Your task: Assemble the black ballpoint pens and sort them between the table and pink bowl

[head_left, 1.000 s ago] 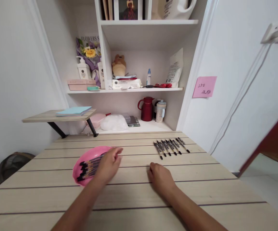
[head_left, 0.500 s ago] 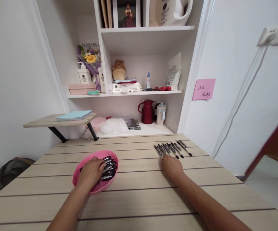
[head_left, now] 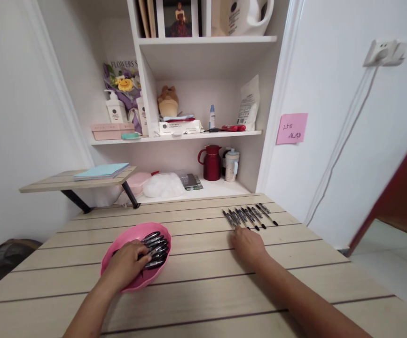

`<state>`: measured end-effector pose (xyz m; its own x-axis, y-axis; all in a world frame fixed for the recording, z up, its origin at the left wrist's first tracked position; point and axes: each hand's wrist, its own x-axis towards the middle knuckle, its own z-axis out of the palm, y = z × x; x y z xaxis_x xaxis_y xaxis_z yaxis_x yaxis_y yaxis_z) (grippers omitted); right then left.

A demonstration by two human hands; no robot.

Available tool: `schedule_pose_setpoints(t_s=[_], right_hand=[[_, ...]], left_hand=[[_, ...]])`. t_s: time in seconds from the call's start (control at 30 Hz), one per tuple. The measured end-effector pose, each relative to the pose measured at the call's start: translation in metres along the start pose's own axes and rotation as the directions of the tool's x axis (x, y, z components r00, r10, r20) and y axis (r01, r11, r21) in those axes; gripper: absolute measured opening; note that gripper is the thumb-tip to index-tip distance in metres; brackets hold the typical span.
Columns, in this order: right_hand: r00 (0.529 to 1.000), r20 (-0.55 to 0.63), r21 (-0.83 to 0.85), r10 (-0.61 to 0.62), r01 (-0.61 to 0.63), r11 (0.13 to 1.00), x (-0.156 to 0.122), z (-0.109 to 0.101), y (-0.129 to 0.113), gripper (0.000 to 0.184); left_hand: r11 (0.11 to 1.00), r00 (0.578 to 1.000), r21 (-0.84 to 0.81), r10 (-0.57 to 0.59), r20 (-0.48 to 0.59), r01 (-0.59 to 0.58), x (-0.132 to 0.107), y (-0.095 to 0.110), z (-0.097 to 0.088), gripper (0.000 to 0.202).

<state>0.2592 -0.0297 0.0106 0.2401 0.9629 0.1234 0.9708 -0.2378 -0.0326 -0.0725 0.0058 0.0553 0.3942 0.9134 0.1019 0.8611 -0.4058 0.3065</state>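
A pink bowl [head_left: 107, 254] with a wavy rim stands on the left of the wooden table, with several black pens [head_left: 157, 249] lying in it. My left hand [head_left: 129, 260] reaches into the bowl, fingers curled and thumb against the pens; it appears to grip one, partly covered by the fingers. On the right, several more pens [head_left: 249, 216] lie side by side in a slanted row. My right hand [head_left: 248, 245] rests on the table at the near end of the row, its fingers closed on the end of the leftmost pen [head_left: 227, 218].
Behind the table [head_left: 196, 281] is a white shelf unit [head_left: 203, 44] holding a red jug [head_left: 212, 163] and a pale cup [head_left: 231, 165]. A small raised wooden stand [head_left: 48, 183] carries blue paper [head_left: 101, 171] at the back left. A pink note [head_left: 291, 128] hangs on the right wall.
My left hand has shifted slightly lower over the pens in the bowl. My right hand stays at the row's near end. The whole view has turned a little to the right.
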Motion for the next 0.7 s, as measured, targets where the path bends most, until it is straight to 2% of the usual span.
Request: schedule_pose_setpoints(t_s=[0.2,0.27,0.33,0.37,0.4,0.43,0.5,0.53,0.57,0.63,0.7], right_hand=[[0.978,0.035,0.078,-0.206,0.203,0.976,-0.05,-0.006,-0.038,0.02],[0.969,0.025,0.169,-0.247,0.239,0.956,-0.058,-0.008,-0.046,0.02],[0.966,-0.005,0.346,-0.258,0.243,0.906,-0.06,-0.012,-0.051,0.023],[0.965,-0.023,0.474,-0.262,0.241,0.847,-0.06,-0.014,-0.052,0.026],[0.963,-0.038,0.619,-0.268,0.233,0.75,-0.059,-0.015,-0.053,0.028],[0.959,-0.047,0.76,-0.278,0.215,0.613,-0.058,-0.016,-0.054,0.03],[0.95,-0.055,0.944,-0.306,0.149,0.293,-0.057,-0.016,-0.057,0.033],[0.949,-0.06,0.98,-0.31,0.115,0.163,-0.056,-0.014,-0.059,0.035],[0.952,-0.064,0.993,-0.3,0.089,0.071,-0.056,-0.011,-0.06,0.036],[0.972,-0.06,0.998,-0.227,0.058,-0.016,-0.056,-0.003,-0.062,0.037],[0.991,-0.024,0.999,-0.129,0.018,-0.044,-0.054,0.008,-0.062,0.039]], left_hand=[[0.999,1.0,-0.04,-0.009,-0.005,0.009,0.0,0.001,-0.004,0.02],[0.995,0.996,-0.085,-0.053,-0.076,0.047,-0.002,0.007,-0.008,0.02],[0.978,0.979,-0.194,-0.11,-0.174,0.075,-0.005,0.02,-0.011,0.02],[0.957,0.97,-0.282,-0.131,-0.205,0.069,-0.007,0.03,-0.01,0.02],[0.919,0.968,-0.391,-0.144,-0.205,0.054,-0.008,0.042,-0.008,0.02],[0.855,0.976,-0.517,-0.141,-0.166,0.036,-0.009,0.056,-0.002,0.02],[0.691,0.995,-0.721,-0.098,-0.019,0.054,-0.011,0.086,0.016,0.019],[0.601,0.997,-0.795,-0.067,0.045,0.076,-0.011,0.101,0.027,0.017],[0.525,0.993,-0.843,-0.048,0.105,0.115,-0.011,0.114,0.039,0.016],[0.387,0.982,-0.903,-0.066,0.176,0.188,-0.011,0.135,0.062,0.016],[0.249,0.967,-0.935,-0.091,0.237,0.253,-0.009,0.147,0.081,0.017]])
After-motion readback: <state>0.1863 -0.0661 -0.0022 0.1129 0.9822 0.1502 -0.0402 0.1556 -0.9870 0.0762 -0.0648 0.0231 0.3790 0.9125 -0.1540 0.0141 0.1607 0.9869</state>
